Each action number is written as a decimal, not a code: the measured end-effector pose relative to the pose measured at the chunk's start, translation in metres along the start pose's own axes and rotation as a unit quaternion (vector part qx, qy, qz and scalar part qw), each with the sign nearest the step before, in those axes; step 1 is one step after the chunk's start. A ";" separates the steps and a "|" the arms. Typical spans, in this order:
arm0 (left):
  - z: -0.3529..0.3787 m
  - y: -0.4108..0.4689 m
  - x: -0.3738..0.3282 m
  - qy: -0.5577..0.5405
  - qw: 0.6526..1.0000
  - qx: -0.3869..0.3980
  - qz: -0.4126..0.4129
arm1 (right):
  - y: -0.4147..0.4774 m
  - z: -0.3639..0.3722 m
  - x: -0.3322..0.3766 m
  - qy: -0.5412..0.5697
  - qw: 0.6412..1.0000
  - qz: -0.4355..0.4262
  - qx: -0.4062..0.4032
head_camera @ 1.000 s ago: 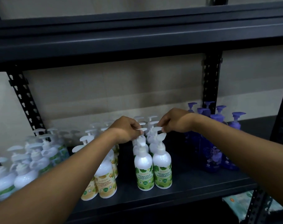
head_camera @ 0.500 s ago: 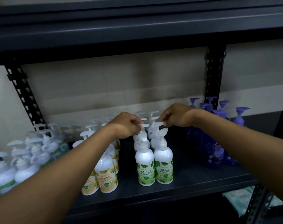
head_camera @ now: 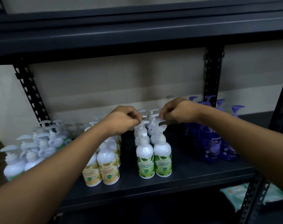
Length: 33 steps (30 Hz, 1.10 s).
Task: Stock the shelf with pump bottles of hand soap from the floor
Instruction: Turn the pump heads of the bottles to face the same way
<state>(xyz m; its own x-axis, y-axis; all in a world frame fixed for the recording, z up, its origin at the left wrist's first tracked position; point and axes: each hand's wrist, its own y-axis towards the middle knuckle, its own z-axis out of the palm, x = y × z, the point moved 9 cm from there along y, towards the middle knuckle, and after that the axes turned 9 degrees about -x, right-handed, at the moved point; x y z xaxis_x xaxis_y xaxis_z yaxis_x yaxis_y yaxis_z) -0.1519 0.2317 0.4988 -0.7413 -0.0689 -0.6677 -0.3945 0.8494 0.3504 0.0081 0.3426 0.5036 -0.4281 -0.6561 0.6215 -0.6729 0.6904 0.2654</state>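
Your two bare forearms reach in from the bottom corners towards a dark metal shelf.

Nearest the front edge stand two green bottles, upright and touching side by side, heading a double row that runs back. Just to their left, two yellow bottles head a similar row.

Above the middle of the green rows, your left grip is curled, with thumb and fingertips closed on one of the white pump heads. Your right grip is curled the same way and pinches the next head over. The exact contact is partly hidden by your knuckles.

Farther left is a cluster of white bottles. To the right, well apart from the green rows, stand purple bottles. Behind them all is a pale wall. The floor stock is out of view.

These bottles are probably full, so expect some weight. The plastic bodies look stiff, smooth and likely slippery. They are tall and narrow and stand close together, so a nudge could topple a row. A pump head may swivel and is a poor place to lift from. For carrying, take the neck under the head, or wrap the body.
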 end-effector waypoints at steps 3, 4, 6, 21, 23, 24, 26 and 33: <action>0.001 -0.010 -0.003 -0.003 0.999 0.039 0.014 | -0.008 0.003 0.003 -0.006 1.000 -0.006 0.020; 0.004 -0.013 -0.003 -0.005 0.998 0.056 0.015 | -0.010 0.005 0.004 -0.011 0.999 -0.006 0.029; 0.009 -0.017 -0.003 0.001 0.996 0.087 0.016 | -0.014 0.007 0.003 -0.028 0.999 -0.007 0.045; 0.019 -0.017 0.001 0.059 0.992 0.106 0.016 | -0.018 0.013 -0.002 -0.063 0.996 -0.032 0.053; 0.021 -0.016 -0.002 0.064 0.993 0.096 0.018 | -0.018 0.013 -0.003 -0.062 0.996 -0.030 0.050; 0.022 -0.016 -0.004 0.061 0.994 0.091 0.019 | -0.018 0.012 -0.004 -0.062 0.996 -0.029 0.049; 0.025 -0.015 -0.006 0.060 0.995 0.081 0.024 | -0.018 0.012 -0.004 -0.064 0.996 -0.027 0.047; 0.027 -0.014 -0.004 0.082 0.995 0.056 0.007 | -0.019 0.014 -0.003 -0.082 0.995 -0.024 0.051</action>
<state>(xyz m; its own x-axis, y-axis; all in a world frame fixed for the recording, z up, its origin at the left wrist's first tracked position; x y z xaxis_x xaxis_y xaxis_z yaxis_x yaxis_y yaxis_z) -0.1289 0.2345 0.4783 -0.8291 -0.1334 -0.5430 -0.3269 0.9035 0.2772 0.0137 0.3275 0.4864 -0.4811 -0.7337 0.4799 -0.7485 0.6287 0.2108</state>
